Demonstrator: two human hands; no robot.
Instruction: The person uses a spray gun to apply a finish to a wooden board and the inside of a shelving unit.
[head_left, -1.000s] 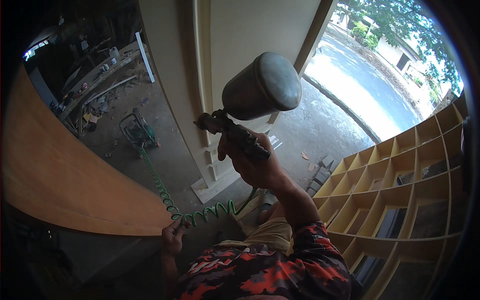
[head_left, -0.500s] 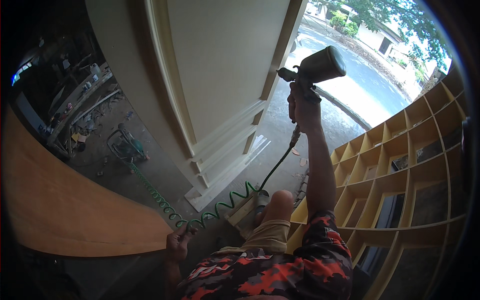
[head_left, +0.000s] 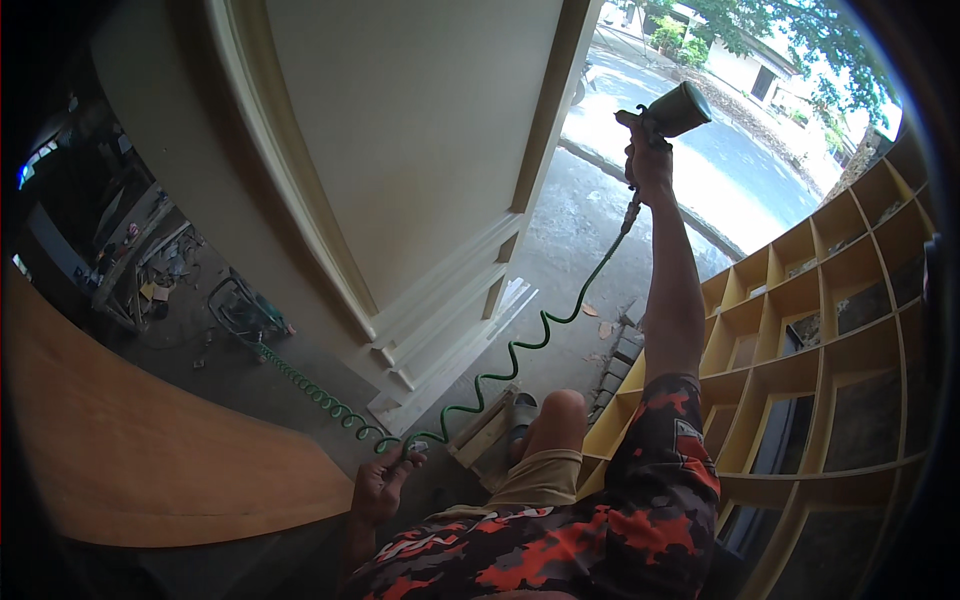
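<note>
My right hand [head_left: 652,172] is wrapped round the grip of a spray gun [head_left: 676,112] with a metal cup on top, held out at arm's length beyond the edge of a pale panelled cabinet [head_left: 410,120]. From the gun's handle a green coiled air hose [head_left: 514,360] hangs down in stretched loops. Low in the picture, my left hand [head_left: 384,482] is closed on this hose. Past that hand the coils run on, more tightly wound, toward the floor at the left. The gun's nozzle points left, toward the cabinet's side.
Open yellowish wooden shelving [head_left: 770,350] curves along my right. A curved orange-brown board [head_left: 170,440] lies at the left. Near the hose's far end stands a green machine with a tubular frame [head_left: 245,308]. Wooden pieces [head_left: 484,425] lie by my foot; a bright road is outside.
My right hand has moved the spray gun right and farther away from the cabinet. The hose is stretched further, and my left hand has shifted slightly right with it.
</note>
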